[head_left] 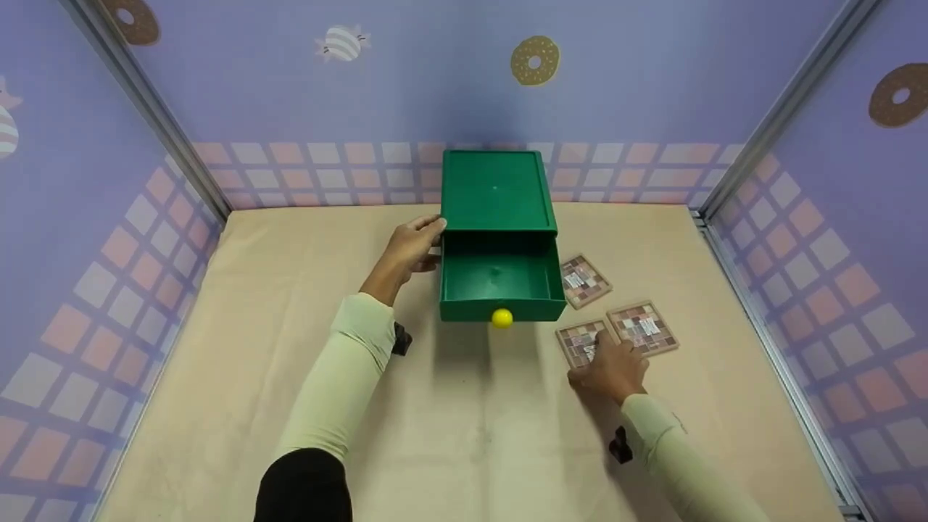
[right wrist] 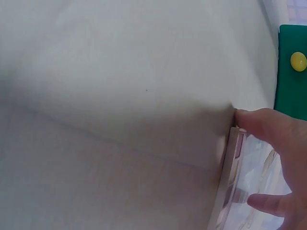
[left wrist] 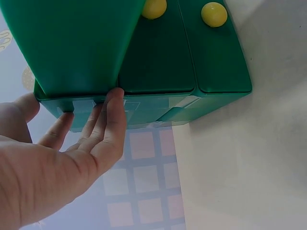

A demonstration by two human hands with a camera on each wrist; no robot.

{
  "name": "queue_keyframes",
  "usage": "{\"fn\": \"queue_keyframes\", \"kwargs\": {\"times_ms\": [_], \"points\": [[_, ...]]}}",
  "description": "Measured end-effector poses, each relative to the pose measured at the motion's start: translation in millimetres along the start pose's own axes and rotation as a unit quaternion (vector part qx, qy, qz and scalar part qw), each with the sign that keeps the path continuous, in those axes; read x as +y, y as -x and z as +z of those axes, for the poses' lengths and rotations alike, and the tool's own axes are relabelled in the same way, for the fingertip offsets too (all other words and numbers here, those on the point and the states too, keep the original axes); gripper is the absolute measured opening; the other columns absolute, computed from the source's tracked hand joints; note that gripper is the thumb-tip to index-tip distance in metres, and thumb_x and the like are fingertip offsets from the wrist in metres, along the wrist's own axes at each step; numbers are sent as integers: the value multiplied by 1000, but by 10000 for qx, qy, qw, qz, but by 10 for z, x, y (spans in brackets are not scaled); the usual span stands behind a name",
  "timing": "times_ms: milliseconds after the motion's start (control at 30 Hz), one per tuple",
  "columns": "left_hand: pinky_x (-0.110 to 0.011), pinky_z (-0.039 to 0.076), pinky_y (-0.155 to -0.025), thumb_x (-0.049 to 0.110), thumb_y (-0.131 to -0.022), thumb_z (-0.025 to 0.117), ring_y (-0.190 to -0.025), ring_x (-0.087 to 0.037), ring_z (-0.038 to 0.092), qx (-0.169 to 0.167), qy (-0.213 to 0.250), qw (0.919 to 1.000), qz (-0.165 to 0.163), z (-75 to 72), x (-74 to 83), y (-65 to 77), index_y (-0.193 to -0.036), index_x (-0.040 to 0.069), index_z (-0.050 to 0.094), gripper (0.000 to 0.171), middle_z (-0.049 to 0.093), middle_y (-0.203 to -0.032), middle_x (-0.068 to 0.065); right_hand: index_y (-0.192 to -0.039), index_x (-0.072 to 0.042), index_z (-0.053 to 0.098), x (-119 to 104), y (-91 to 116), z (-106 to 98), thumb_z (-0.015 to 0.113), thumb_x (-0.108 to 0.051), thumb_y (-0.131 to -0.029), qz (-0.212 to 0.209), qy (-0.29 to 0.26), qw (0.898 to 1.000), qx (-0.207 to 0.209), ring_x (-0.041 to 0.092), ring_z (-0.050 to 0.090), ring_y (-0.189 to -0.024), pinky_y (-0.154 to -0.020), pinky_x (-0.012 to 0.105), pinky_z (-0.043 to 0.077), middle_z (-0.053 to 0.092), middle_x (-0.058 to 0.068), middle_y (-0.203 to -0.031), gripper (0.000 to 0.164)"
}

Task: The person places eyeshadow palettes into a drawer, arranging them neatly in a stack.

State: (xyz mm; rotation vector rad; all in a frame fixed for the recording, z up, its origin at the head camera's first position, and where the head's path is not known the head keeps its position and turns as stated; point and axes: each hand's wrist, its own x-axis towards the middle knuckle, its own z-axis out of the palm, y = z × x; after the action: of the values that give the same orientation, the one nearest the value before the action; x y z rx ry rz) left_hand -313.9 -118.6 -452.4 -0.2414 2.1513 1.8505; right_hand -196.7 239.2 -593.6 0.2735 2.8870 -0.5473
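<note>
R hand (head_left: 612, 368), thumb & fingers spread, touches sq. mosaic panel (head_left: 576, 339) under it, no long axis; can't tell if gripped. 2nd panel (head_left: 645, 326): just ahead-R. Pulled-out green drawer (head_left: 467, 312): ahead-L. L hand (head_left: 407, 250), farther off, rests extended fingers on cabinet (head_left: 495, 188).

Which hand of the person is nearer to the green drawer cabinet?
Left. The left hand touches the left side of the green drawer cabinet; the right hand is apart from it, to its right, over a patterned square.
</note>
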Motion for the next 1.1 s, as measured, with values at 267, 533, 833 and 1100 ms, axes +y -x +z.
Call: {"fn": "queue_keyframes", "kwargs": {"times_ms": [267,533,833,1100], "points": [[-34,57,-81,46,-105,54,-97,-23,70,21,-13,10000,28,-9,8,21,-154,27,48,53,66,-132,-10,-143,-2,46,-23,-23,-58,86,-52,-70,86,-433,9986,-290,44,49,-115,-100,66,36,54,27,-125,98],[-36,58,-86,45,-104,55,-101,-25,72,12,54,10000,-2,-19,9,9,-154,27,47,54,66,-134,-10,-145,0,46,-62,-57,-276,84,-45,-75,-222,-642,9976,-119,44,49,-119,-99,63,43,54,27,-131,91],[-44,58,-96,46,-104,56,-106,-29,72,15,36,10000,-10,-27,20,4,-154,26,47,55,65,-137,-12,-149,-4,44,-256,-167,-879,81,-45,-76,-740,-695,9942,348,48,46,-120,-101,65,36,44,35,-139,91],[-50,52,-106,44,-104,57,-122,-35,66,-79,62,9999,61,-12,21,11,-155,24,46,57,57,-147,-16,-145,-6,46,-430,-249,-1368,83,-46,-75,-1024,-609,9905,683,55,44,-127,-101,68,30,41,38,-144,89]]}}
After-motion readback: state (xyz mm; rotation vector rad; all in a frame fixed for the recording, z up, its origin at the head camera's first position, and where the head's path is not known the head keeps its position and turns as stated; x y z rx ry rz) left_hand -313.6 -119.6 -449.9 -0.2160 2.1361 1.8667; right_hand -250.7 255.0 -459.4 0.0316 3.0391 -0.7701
